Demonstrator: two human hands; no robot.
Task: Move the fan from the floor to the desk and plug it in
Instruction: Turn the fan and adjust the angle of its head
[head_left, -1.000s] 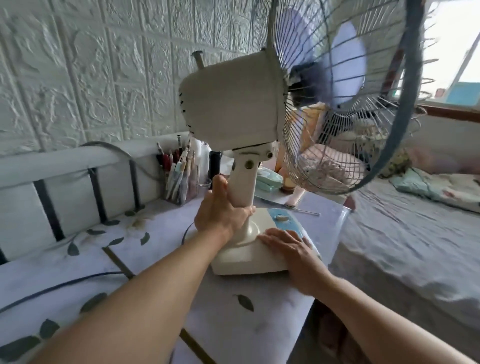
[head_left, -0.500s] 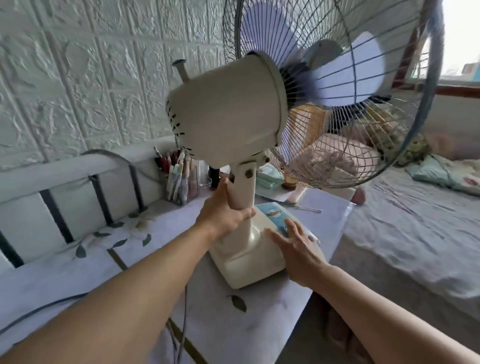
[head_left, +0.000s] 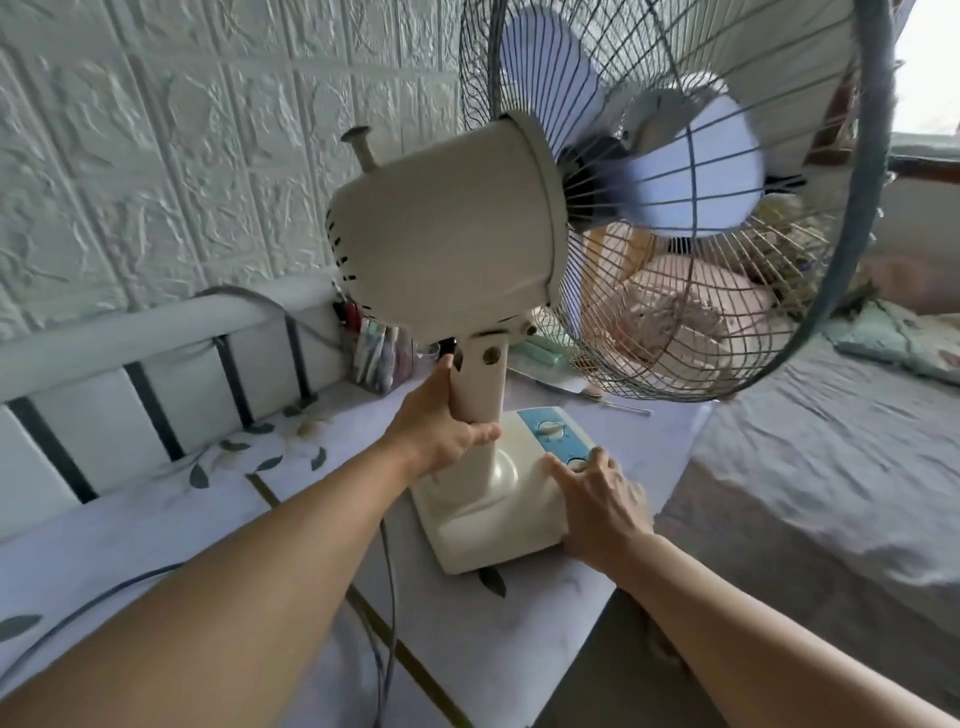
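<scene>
I see the fan standing on the desk, near its right edge. My left hand is wrapped firmly around the fan's neck; my right hand lies flat and open on the base, fingers by the blue control panel.

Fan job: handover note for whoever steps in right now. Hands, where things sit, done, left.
Left hand: gripped around the fan neck, just under the motor housing.
Right hand: flat on the fan base, fingers at the blue control panel.
Fan: upright on the desk, base near the right edge, grille facing the bed.
Done: fan is off the floor, on the desk.
Left: plug it in. A cord trails toward the front edge; plug and socket are not visible.
</scene>
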